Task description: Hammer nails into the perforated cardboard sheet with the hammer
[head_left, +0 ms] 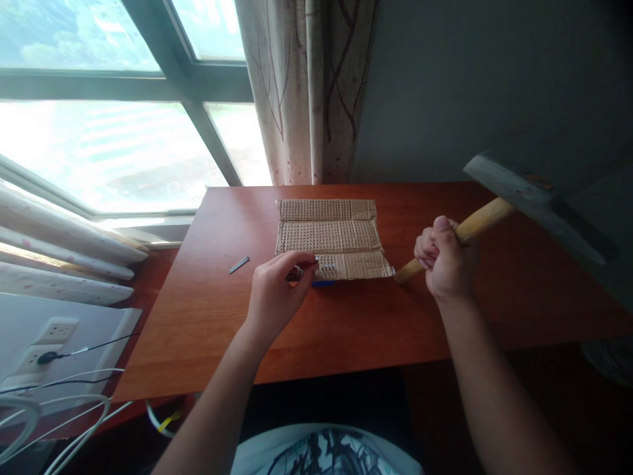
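Observation:
My right hand (pixel 448 257) is wrapped round the wooden handle of a hammer (pixel 494 211), raised above the table's right side with its metal head up and to the right. My left hand (pixel 279 284) pinches a small nail (pixel 317 258), mostly hidden by the fingers, at the near edge of a piece of cardboard (pixel 363 265). Rows of small holes cover much of this creased cardboard. Several shiny nail heads (pixel 327 267) show just right of my left fingertips. A few loose nails (pixel 239 264) lie on the table to the left. Something blue (pixel 324 284) peeks out under the cardboard's near edge.
The reddish-brown wooden table (pixel 212 343) stands against a wall and a window (pixel 99 152). Patterned curtains (pixel 306 92) hang behind it. At lower left are a wall socket (pixel 47 346) with a black plug and several loose white cables (pixel 93 422).

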Available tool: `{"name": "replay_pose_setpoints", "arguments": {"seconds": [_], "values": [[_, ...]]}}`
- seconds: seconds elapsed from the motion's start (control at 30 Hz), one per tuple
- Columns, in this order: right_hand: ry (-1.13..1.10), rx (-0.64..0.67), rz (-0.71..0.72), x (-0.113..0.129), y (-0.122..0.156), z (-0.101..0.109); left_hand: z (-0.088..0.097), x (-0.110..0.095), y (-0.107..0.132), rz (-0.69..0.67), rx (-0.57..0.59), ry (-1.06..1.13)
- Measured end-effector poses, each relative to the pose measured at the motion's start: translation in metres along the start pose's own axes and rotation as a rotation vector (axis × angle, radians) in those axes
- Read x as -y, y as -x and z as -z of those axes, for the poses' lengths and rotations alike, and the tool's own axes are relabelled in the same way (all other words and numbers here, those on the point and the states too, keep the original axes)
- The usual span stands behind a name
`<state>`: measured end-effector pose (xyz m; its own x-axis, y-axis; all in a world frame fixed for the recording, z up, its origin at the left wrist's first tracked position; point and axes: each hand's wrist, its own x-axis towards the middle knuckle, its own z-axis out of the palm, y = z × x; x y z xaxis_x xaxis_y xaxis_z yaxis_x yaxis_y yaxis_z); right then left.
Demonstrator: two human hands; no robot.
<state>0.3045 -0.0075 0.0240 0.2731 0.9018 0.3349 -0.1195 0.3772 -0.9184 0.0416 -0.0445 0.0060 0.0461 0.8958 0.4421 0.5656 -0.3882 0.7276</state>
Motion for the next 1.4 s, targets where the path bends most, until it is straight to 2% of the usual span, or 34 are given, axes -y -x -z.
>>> {"name": "replay_pose_setpoints", "arguments": {"seconds": [0.4,1.4], "values": [[0.007,-0.002,0.002,0.0002,0.0003,0.0000,0.0006,-0.0029,-0.0016,-0.046,-0.011,-0.047],[0.033,0.007,0.021,0.0011,0.0001,0.0000,-0.0002,-0.0022,0.0001,-0.015,-0.022,-0.044]]}}
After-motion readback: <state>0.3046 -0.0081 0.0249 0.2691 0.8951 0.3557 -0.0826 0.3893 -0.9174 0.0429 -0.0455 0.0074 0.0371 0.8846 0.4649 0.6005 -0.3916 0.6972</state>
